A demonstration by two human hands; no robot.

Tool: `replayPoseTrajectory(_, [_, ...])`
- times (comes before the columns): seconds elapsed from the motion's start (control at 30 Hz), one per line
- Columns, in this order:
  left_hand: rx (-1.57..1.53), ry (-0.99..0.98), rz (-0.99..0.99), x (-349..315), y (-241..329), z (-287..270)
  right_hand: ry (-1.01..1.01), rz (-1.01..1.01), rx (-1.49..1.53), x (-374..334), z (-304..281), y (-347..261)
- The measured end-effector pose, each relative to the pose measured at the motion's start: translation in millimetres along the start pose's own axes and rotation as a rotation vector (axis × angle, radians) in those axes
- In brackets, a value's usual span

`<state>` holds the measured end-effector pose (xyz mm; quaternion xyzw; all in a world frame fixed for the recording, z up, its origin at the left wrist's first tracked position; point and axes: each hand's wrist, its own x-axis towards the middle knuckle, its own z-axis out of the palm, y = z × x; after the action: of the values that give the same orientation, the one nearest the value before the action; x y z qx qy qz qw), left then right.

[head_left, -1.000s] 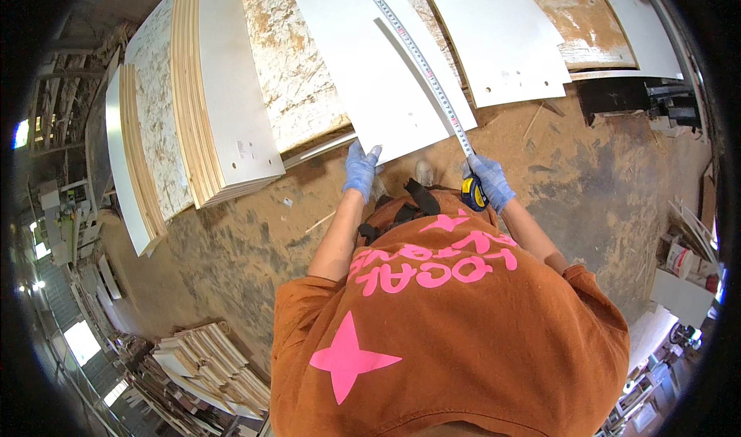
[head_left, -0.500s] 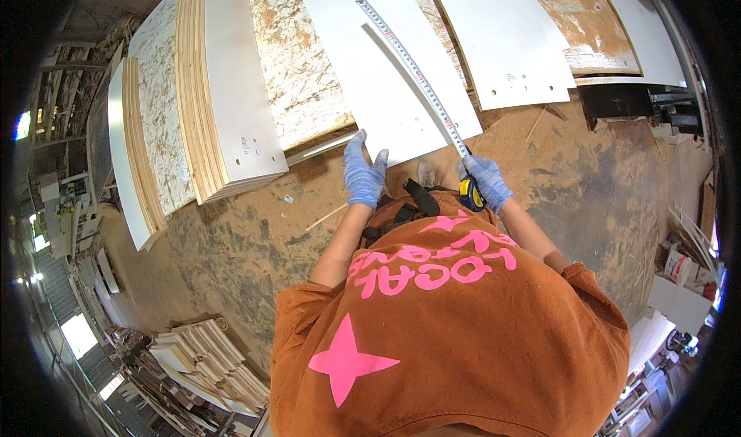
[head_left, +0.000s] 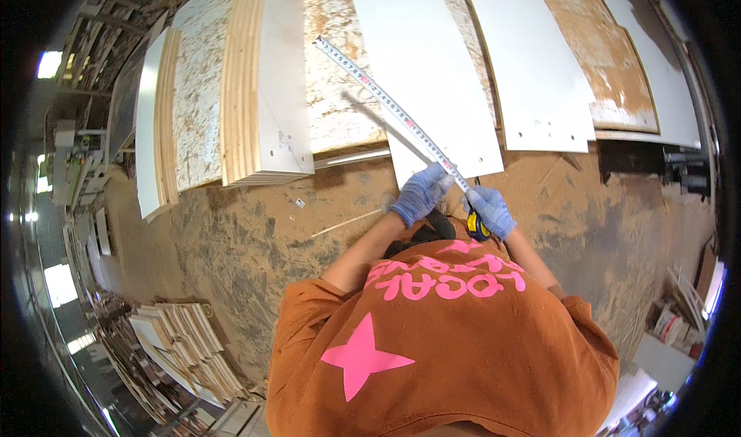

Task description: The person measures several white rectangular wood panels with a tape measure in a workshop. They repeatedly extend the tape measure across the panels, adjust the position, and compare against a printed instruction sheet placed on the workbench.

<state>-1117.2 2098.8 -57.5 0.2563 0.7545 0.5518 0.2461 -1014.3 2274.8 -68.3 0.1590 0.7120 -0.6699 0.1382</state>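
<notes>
My right hand (head_left: 491,211), in a light blue glove, is closed around a yellow and dark tape measure (head_left: 477,227). Its white blade (head_left: 386,101) sticks out stiffly up and to the left, its free end in the air over the boards. My left hand (head_left: 421,194), gloved alike, has its fingertips pinched at the blade close to the case; part of its grip is hidden. Beneath the blade lies a white panel (head_left: 421,59) with small holes near its near edge. The blade's shadow falls on the panel and on the rough board left of it.
To the left stands a thick stack of white-faced boards (head_left: 282,89) with pale layered edges. Another white panel (head_left: 532,66) lies to the right beside a worn brown board (head_left: 594,47). A thin stick (head_left: 347,224) lies on the dusty floor (head_left: 255,244). Stacked offcuts (head_left: 185,344) sit at lower left.
My left hand has left the panel's near edge and moved right to the tape blade. The blade's free end has swung left. The view has shifted, so the boards appear farther right and lower.
</notes>
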Motion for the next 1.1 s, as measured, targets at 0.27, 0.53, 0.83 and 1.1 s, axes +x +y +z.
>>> replayPoseTrajectory(0.27, [0.097, -0.018, -0.096, -16, 3, 5, -0.089, -0.043, -0.078, 5, 3, -6])
replayPoseTrajectory(0.53, [-0.182, 0.101, -0.077, -28, 10, 12, -0.167, -0.051, -0.102, 16, 5, -6])
replayPoseTrajectory(0.83, [-0.030, 0.105, -0.022, -32, 4, 14, -0.259, -0.018, 0.026, 20, 7, -4])
replayPoseTrajectory(1.1, [-0.010, 0.177, 0.024, -39, 7, 7, -0.239, 0.006, 0.062, 17, 20, -9])
